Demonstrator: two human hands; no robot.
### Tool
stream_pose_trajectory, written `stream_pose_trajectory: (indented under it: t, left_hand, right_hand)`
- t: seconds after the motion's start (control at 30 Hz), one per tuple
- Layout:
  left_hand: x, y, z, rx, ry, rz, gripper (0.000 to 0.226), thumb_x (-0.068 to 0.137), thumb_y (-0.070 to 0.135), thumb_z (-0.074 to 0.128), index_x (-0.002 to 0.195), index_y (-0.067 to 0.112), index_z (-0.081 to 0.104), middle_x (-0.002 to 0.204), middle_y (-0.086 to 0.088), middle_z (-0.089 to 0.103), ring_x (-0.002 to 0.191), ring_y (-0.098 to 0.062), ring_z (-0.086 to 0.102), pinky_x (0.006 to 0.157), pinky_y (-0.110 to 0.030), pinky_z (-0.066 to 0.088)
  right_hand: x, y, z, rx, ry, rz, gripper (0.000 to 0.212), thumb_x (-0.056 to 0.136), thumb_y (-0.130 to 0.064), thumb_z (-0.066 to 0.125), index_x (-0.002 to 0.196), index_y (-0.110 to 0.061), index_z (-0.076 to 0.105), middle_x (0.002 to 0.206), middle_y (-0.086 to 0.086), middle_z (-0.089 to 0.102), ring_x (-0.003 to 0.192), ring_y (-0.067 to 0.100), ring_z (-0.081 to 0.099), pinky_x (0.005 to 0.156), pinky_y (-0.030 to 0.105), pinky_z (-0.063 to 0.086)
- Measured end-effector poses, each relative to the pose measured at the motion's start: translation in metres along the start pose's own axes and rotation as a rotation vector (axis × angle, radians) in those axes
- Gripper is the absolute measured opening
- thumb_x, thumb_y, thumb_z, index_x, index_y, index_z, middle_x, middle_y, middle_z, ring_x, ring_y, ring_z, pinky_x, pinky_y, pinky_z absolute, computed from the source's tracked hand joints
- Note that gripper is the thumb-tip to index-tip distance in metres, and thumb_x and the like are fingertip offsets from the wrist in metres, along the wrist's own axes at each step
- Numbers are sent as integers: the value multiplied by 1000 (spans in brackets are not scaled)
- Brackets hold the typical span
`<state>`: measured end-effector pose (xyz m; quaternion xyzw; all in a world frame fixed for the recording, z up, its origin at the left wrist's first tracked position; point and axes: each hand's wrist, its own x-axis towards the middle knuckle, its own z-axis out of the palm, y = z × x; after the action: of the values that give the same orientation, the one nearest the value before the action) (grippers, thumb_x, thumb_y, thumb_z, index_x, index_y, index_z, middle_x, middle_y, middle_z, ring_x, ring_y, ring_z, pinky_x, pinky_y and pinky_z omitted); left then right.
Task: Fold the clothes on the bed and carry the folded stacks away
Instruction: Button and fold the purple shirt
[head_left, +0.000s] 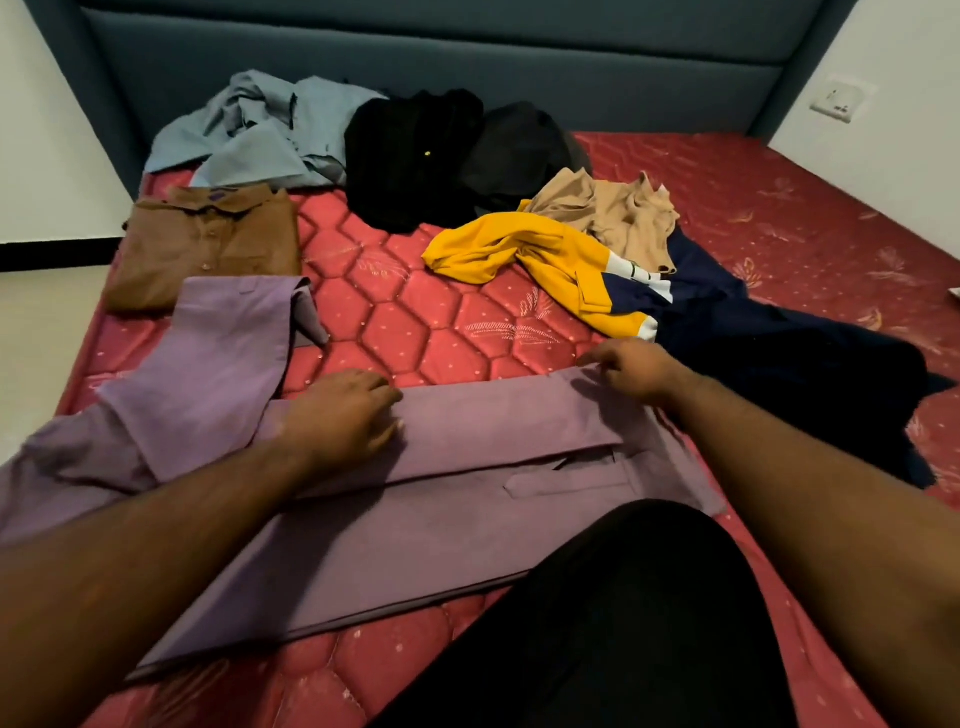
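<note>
Folding a purple shirt (441, 467) spread across the near part of the bed (441, 322), at about 6 o'clock in the view. The left hand (343, 415) rests on the upper folded edge, its fingers (382, 387) bent and close together, pressing the cloth, probably to hold the crease in place. The right hand (634, 366), at 3 o'clock from the left one, pinches the far corner of the same edge between thumb and curled fingers (597, 361), seemingly to keep the fold taut and straight. One sleeve (218, 364) lies out toward 10 o'clock, not yet folded in. A brown shirt (208, 244), already folded, sits at 10 o'clock near the bed's edge. Unfolded clothes wait farther off: grey-blue clothes (260, 135) at 11 o'clock, black clothes (415, 156) at 12 o'clock, a yellow top (535, 254) and dark blue cloth (779, 353) at 2 o'clock.
</note>
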<state>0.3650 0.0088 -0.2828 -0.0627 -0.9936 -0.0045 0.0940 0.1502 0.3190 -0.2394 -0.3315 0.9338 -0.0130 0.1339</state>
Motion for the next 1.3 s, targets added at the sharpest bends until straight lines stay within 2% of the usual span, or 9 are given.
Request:
stream_pose_trajectory:
  t: [0.17,0.37,0.5,0.6,0.7,0.8,0.93,1.1,1.3]
  left_hand:
    - [71,37,45,-217,-79,-14,43,84,48,33,96,20,63,101,-5,61,93,-31,58,80,-38,49]
    - [132,82,81,-427,0,-215,52,85,50,39,123,20,61,117,-5,65,107,-30,57,92,-41,46]
    - [165,106,88,-575,75,-309,43,87,51,44,102,17,67,95,-3,69,88,-25,62,76,-37,50]
    - [188,111,88,-680,-95,-317,41,84,57,59,85,18,71,76,2,69,71,-20,63,61,-30,47]
    - [193,107,84,-847,-199,-222,33,80,45,71,69,14,66,59,4,60,53,-12,51,53,-31,38]
    - [184,106,68,-1062,-65,-141,25,82,37,59,65,19,54,59,6,51,56,-8,42,53,-32,37]
    - [180,107,56,-873,62,-96,23,90,29,55,70,25,47,62,10,48,59,-5,46,57,-30,32]
    - [168,120,76,-395,20,-46,46,91,44,38,124,19,57,121,-7,62,109,-31,58,90,-47,47]
    - [154,147,91,-379,-37,86,56,95,49,28,134,20,56,144,-4,51,136,-27,43,114,-52,28]
  right_hand:
    - [55,28,8,-7,-214,39,27,96,-25,54,119,-16,66,126,7,62,113,25,56,96,29,42]
    - [77,77,5,223,-270,135,23,93,-12,51,98,-9,73,89,3,68,86,22,62,78,25,47]
    - [79,93,-1,74,-253,-49,38,84,1,51,110,-20,71,111,-1,66,101,18,60,95,30,45]
    - [82,97,9,-24,-189,-243,29,80,2,62,101,-15,72,110,5,65,102,25,61,90,33,47]
    - [72,90,7,547,-26,-178,25,83,7,61,72,-15,64,114,10,63,108,18,60,88,20,46]
    - [49,82,5,1135,124,-74,30,83,-2,53,58,-19,53,77,10,60,71,18,56,64,23,43]
    - [34,74,20,1390,290,-29,29,92,4,51,72,-15,42,65,1,47,58,8,41,54,21,36]
    - [40,89,36,1087,269,76,24,89,9,55,92,-14,61,80,9,55,70,7,53,68,17,44]
    - [49,78,49,1114,297,197,35,89,14,43,73,-12,60,85,1,62,76,-1,59,73,11,45]
